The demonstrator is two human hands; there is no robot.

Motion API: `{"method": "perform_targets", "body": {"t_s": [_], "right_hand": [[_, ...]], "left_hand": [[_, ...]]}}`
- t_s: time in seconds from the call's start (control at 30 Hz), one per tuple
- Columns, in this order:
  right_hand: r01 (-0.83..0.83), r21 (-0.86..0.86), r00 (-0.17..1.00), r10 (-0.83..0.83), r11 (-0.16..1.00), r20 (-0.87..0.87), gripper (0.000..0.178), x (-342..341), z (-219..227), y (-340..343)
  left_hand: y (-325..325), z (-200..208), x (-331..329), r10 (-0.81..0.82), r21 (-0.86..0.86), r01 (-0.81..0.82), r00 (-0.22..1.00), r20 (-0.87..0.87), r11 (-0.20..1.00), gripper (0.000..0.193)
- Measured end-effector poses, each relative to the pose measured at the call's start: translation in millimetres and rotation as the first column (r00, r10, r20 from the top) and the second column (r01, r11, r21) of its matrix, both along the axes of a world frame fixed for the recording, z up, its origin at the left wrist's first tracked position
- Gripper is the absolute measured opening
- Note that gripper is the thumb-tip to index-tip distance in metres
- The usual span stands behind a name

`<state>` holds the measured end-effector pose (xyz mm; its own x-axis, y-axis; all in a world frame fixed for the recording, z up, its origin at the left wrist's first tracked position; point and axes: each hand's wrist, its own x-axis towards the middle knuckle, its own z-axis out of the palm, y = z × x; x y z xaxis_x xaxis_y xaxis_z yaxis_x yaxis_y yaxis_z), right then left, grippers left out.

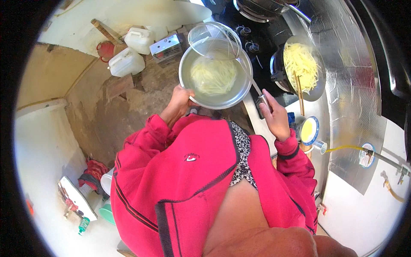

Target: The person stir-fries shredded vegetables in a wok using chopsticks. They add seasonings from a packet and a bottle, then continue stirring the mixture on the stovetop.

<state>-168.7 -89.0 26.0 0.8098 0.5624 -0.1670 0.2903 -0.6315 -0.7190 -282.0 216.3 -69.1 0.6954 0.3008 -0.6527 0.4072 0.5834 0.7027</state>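
Note:
My left hand (180, 98) is closed on the near left rim of a round metal basin (245, 83). Pale cut strips (213, 77), which look like potato, lie under water in it. My right hand (276, 116) grips the handle of a wire-mesh strainer (214, 40), whose basket is over the basin's far rim, above the strips. To the right, a wok (319, 83) on the stove holds more pale strips (301, 62). A pair of wooden chopsticks (299, 96) leans in it, tips among the strips.
Another pan (261, 9) sits at the far end of the black stove (261, 64). A blue-rimmed bowl (316, 124) with yellow contents and a clear cup (321, 146) stand near my right forearm. White plastic jugs (127, 62) and a metal box (165, 47) are on the floor, far left.

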Motion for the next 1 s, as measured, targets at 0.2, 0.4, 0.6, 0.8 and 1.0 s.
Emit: {"method": "perform_targets", "body": {"t_s": [0.2,0.4,0.6,0.8,1.0], "right_hand": [[-0.086,-0.161,0.934,0.136,0.983,0.331,0.048,-0.4,8.3,-5.8],[-0.125,-0.037,0.986,0.120,0.991,-0.119,0.049,0.5,16.4,-41.2],[0.004,0.077,0.928,0.025,0.997,-0.371,0.049,18.2,27.1,-9.5],[-0.236,-0.123,0.940,0.259,0.964,0.222,0.051,42.4,5.7,-5.6],[-0.243,-0.103,0.967,0.249,0.965,0.056,0.051,15.3,-13.1,-23.2]], "left_hand": [[11.2,0.6,-6.4,0.042,-0.011,-0.042,0.999,0.032,0.999,0.038],[23.1,-10.3,-9.2,0.044,-0.013,-0.044,0.997,0.061,0.999,0.040],[25.5,8.5,-8.2,0.078,0.038,-0.081,0.994,0.081,0.996,0.042],[28.7,13.3,-8.1,0.073,-0.002,-0.073,0.992,0.101,0.997,0.042],[23.3,16.5,-3.8,0.075,0.030,-0.077,0.996,0.047,0.997,0.039]]}}
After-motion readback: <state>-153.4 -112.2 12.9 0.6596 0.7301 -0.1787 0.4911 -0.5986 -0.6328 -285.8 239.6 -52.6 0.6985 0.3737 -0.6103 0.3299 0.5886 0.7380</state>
